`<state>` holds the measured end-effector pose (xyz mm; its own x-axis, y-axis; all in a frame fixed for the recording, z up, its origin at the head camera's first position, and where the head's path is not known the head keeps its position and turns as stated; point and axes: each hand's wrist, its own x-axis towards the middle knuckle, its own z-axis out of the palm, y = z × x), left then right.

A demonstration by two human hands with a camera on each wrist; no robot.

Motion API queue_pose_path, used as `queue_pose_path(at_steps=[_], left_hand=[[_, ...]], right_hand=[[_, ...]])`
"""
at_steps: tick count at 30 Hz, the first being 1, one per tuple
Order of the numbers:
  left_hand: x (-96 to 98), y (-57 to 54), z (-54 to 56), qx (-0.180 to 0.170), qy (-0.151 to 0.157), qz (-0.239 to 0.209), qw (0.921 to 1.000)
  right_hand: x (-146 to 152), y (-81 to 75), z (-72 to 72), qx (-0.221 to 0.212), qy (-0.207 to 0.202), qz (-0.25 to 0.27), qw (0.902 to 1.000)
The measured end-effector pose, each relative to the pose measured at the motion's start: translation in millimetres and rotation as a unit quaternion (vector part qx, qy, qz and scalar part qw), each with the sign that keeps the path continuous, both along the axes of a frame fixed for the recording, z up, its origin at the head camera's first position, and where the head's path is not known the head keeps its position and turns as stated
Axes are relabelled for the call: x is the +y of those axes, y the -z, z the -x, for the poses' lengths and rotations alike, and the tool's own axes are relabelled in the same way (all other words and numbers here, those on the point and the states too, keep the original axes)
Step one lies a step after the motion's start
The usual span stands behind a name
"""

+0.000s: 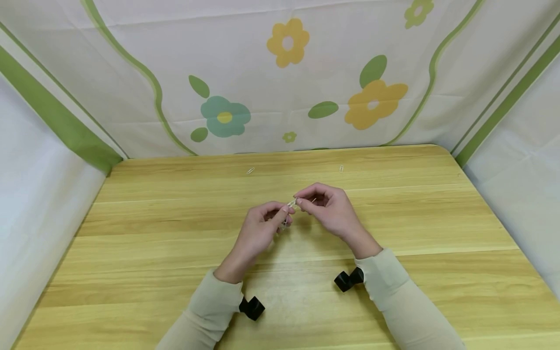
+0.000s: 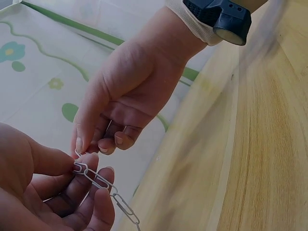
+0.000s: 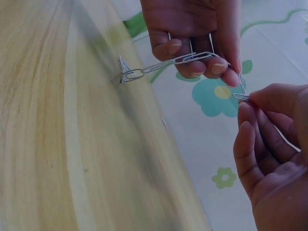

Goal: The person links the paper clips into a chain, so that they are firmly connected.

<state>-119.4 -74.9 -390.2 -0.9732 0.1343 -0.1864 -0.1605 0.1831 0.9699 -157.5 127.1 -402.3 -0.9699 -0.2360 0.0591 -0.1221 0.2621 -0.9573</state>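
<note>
A chain of linked silver-white paper clips point(image 2: 126, 207) hangs across the fingers of my left hand point(image 1: 260, 231), whose thumb and forefinger pinch its upper end. From the right, my right hand point(image 1: 330, 209) meets it and pinches a paper clip point(image 3: 240, 96) between thumb and forefinger. That clip touches the chain's end clip at the fingertips; whether they are hooked together I cannot tell. In the right wrist view the chain's lower links point(image 3: 132, 74) dangle in a small bunch. A bit of pale wire also shows among the right hand's curled fingers.
Two loose paper clips lie near the far edge of the wooden table point(image 1: 153, 253), one left of centre point(image 1: 251, 170) and one right of centre point(image 1: 341, 168). A flowered white curtain point(image 1: 262, 87) stands behind the table, with white cloth at both sides.
</note>
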Motion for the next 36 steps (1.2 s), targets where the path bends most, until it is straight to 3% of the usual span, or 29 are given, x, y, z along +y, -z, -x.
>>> queue_pose_path(at_steps=[10,22,36], left_hand=[[-0.3,0.9,1.7,-0.001,-0.004,-0.019,0.9998],[-3.0,0.1,1.8,-0.010,-0.015,-0.028,0.9994],[-8.9,2.5,3.1,-0.025,-0.021,-0.018,0.9993]], right_hand=[[0.1,-1.3,-0.2,0.008,-0.011,-0.030,0.9995],[-0.6,-1.6,1.6,0.011,-0.064,-0.060,0.9961],[12.4,-3.9,4.8,0.008,-0.048,-0.075,0.9960]])
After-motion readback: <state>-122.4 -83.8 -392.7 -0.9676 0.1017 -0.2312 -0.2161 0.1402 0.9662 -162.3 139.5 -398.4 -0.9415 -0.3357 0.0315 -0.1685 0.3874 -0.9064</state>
